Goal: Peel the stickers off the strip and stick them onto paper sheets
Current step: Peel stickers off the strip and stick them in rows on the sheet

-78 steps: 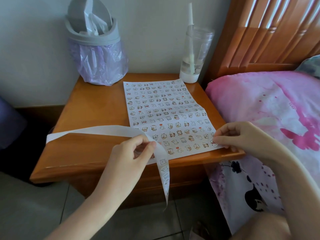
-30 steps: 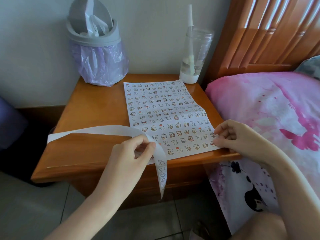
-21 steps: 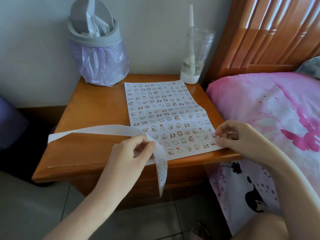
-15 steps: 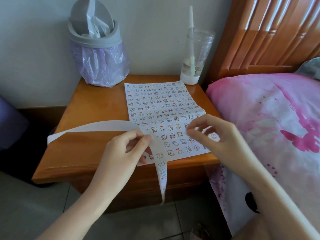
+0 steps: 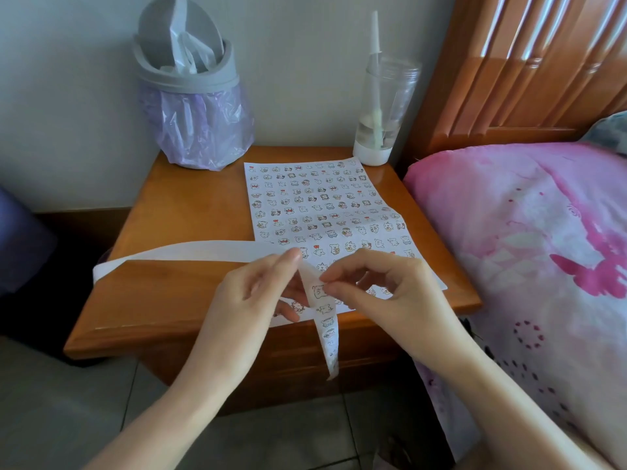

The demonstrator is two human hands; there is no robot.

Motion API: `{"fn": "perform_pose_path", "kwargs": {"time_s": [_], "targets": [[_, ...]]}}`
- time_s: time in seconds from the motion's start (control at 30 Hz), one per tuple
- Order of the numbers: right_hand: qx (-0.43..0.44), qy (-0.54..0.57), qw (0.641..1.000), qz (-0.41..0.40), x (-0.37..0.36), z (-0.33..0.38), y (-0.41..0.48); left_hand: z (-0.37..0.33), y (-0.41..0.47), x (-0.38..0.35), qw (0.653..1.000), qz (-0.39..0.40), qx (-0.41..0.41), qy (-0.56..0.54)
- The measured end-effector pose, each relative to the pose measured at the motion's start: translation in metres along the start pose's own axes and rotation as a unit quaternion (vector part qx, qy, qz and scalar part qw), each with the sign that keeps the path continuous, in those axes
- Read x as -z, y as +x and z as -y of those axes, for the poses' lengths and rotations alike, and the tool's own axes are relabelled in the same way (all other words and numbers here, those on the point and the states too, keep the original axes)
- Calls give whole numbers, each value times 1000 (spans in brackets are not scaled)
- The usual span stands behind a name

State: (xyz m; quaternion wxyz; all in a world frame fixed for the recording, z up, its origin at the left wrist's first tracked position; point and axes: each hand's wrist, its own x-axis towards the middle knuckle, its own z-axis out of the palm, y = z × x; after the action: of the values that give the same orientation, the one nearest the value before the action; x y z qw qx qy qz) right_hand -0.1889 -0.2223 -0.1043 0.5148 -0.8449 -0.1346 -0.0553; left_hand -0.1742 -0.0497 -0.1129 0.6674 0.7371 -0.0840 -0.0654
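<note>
A long white sticker strip [image 5: 190, 252] runs from the nightstand's left edge across to my hands, then bends and hangs down over the front edge with small cartoon stickers on it. My left hand [image 5: 258, 293] pinches the strip at the bend. My right hand [image 5: 383, 293] pinches at a sticker [image 5: 319, 291] on the strip's hanging part, thumb and forefinger together. Behind my hands lies a paper sheet [image 5: 315, 205] covered with rows of small cartoon stickers.
The wooden nightstand [image 5: 163, 293] carries a grey bin with a purple bag [image 5: 196, 106] at the back left and a clear bottle with a straw [image 5: 381, 106] at the back right. A pink bedcover [image 5: 529, 252] lies to the right.
My right hand left the sheet's right lower corner and moved left to the strip, where it now pinches a sticker. My left hand kept its hold on the strip.
</note>
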Motion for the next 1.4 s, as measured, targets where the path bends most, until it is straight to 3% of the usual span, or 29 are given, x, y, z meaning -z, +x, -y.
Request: {"fn": "perform_pose_path", "kwargs": {"time_s": [0.23, 0.8, 1.4], "targets": [[-6, 0, 1000, -10, -1, -2, 0, 0, -1, -2, 999, 2, -16, 34], [104, -96, 989, -35, -2, -6, 0, 3, -1, -5, 1000, -24, 7, 3], [106, -104, 988, -35, -3, -8, 0, 4, 0, -6, 999, -34, 37, -17]]}}
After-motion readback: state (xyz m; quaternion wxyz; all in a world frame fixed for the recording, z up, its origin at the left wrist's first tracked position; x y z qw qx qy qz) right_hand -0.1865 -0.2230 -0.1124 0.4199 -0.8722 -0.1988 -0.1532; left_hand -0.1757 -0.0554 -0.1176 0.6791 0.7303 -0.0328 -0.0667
